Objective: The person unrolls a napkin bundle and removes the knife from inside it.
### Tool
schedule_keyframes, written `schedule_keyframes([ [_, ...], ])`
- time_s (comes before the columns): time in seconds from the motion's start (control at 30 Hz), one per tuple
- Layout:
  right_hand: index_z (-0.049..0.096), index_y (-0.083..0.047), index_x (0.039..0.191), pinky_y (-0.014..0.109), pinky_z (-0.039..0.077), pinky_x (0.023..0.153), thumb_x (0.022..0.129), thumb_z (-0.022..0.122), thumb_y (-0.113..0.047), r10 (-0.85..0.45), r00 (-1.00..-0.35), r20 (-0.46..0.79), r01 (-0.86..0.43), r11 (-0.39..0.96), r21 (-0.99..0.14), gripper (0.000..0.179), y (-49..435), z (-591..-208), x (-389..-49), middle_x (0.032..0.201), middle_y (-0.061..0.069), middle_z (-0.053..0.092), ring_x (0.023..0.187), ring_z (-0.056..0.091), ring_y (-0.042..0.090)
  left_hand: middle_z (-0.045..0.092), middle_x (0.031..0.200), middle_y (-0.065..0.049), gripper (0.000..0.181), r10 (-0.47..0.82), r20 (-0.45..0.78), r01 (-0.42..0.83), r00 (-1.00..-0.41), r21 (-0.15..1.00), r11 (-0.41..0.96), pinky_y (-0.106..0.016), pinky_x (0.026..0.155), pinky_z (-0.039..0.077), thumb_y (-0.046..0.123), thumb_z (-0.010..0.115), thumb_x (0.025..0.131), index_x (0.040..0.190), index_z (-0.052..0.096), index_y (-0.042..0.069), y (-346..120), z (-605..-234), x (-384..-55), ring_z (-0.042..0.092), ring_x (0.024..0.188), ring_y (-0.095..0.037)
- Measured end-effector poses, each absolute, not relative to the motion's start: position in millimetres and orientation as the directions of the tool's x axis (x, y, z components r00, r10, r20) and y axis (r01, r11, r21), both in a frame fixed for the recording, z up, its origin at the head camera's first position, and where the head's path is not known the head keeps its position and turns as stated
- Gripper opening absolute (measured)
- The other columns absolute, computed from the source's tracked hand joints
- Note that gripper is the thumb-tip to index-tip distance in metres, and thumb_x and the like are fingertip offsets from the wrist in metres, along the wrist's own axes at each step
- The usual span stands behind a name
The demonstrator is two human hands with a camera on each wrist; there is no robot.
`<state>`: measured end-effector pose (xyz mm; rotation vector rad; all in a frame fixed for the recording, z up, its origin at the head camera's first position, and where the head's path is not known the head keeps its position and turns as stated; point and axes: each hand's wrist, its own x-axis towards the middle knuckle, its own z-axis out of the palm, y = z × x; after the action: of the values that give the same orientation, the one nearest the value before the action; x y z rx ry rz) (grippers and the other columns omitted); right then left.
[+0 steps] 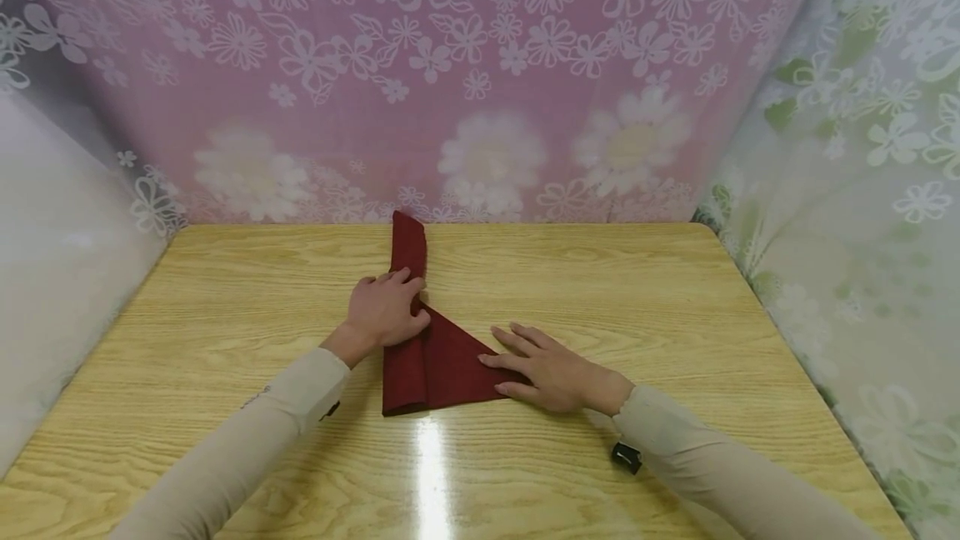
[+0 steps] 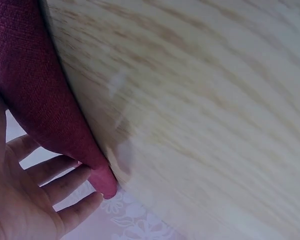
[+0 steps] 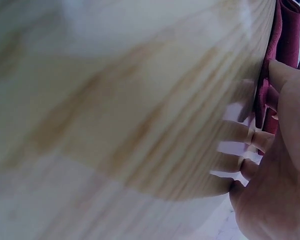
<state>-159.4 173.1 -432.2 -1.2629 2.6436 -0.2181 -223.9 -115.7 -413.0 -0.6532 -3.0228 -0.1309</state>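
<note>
A dark red cloth (image 1: 457, 361) lies on the wooden table, folded into a long upright strip on its left with a triangular flap reaching right. My left hand (image 1: 386, 307) rests on the strip near its middle, fingers loosely bent and thumb toward the flap. In the left wrist view, its fingers (image 2: 65, 187) lie along the edge of the red cloth (image 2: 40, 85). My right hand (image 1: 558, 373) lies with spread fingers over the flap's right corner, which it partly hides. The right wrist view shows the thumb against the cloth (image 3: 288, 37) and other fingertips on the tabletop.
The wood-grain table (image 1: 637, 282) extends around the cloth on all sides. Behind it hangs a pink flowered curtain (image 1: 360, 123), touching the far edge. Pale sheets stand at the left (image 1: 67, 215) and right (image 1: 855, 215). The strip's top end reaches the table's far edge.
</note>
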Motion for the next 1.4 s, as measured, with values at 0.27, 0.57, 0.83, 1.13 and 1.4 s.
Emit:
schedule_keyframes([
  [0.27, 0.039, -0.023, 0.148, 0.046, 0.016, 0.114, 0.102, 0.038, -0.044, -0.787, -0.604, -0.127, -0.758, 0.616, -0.215, 0.05, 172.2, -427.2, -159.5, 0.156, 0.013, 0.018, 0.142, 0.015, 0.034, 0.048, 0.141, -0.013, 0.046, 0.392, 0.008, 0.391, -0.92, 0.091, 0.916, -0.053, 0.094, 0.042, 0.042, 0.058, 0.086, 0.125, 0.061, 0.018, -122.4, -409.4, -225.0, 0.052, 0.121, -0.03],
  [0.57, 0.04, -0.024, 0.147, 0.046, 0.018, 0.113, 0.101, 0.041, -0.043, -0.78, -0.611, -0.131, -0.744, 0.624, -0.239, 0.05, 171.1, -422.3, -159.0, 0.156, 0.013, 0.019, 0.142, 0.016, 0.035, 0.044, 0.144, -0.012, 0.054, 0.396, -0.007, 0.391, -0.918, 0.137, 0.91, -0.051, 0.091, 0.044, 0.038, 0.056, 0.086, 0.135, 0.054, 0.016, -134.2, -408.1, -225.7, 0.053, 0.12, -0.03],
  [0.83, 0.04, -0.025, 0.148, 0.046, 0.018, 0.113, 0.101, 0.041, -0.043, -0.775, -0.615, -0.146, -0.74, 0.631, -0.234, 0.05, 170.9, -421.5, -159.2, 0.157, 0.012, 0.018, 0.142, 0.016, 0.035, 0.043, 0.145, -0.011, 0.051, 0.422, 0.033, 0.421, -0.906, 0.166, 0.892, -0.05, 0.09, 0.045, 0.04, 0.056, 0.088, 0.134, 0.054, 0.017, -146.6, -409.6, -224.0, 0.057, 0.115, -0.03],
  [1.13, 0.039, -0.025, 0.148, 0.047, 0.018, 0.113, 0.101, 0.04, -0.044, -0.774, -0.614, -0.154, -0.741, 0.633, -0.226, 0.05, 170.1, -421.8, -159.9, 0.157, 0.012, 0.018, 0.142, 0.016, 0.035, 0.043, 0.145, -0.011, 0.053, 0.432, 0.071, 0.438, -0.899, 0.177, 0.881, -0.053, 0.094, 0.042, 0.043, 0.056, 0.09, 0.136, 0.053, 0.018, -163.8, -411.6, -221.1, 0.056, 0.115, -0.034],
  [1.4, 0.038, -0.026, 0.148, 0.046, 0.018, 0.113, 0.102, 0.038, -0.045, -0.773, -0.617, -0.149, -0.749, 0.635, -0.19, 0.051, 169.7, -423.6, -158.5, 0.157, 0.012, 0.018, 0.142, 0.016, 0.035, 0.044, 0.143, -0.014, 0.054, 0.423, 0.094, 0.433, -0.901, 0.18, 0.883, -0.055, 0.096, 0.04, 0.046, 0.054, 0.092, 0.138, 0.051, 0.017, -180.1, -414.1, -214.7, 0.052, 0.12, -0.035],
])
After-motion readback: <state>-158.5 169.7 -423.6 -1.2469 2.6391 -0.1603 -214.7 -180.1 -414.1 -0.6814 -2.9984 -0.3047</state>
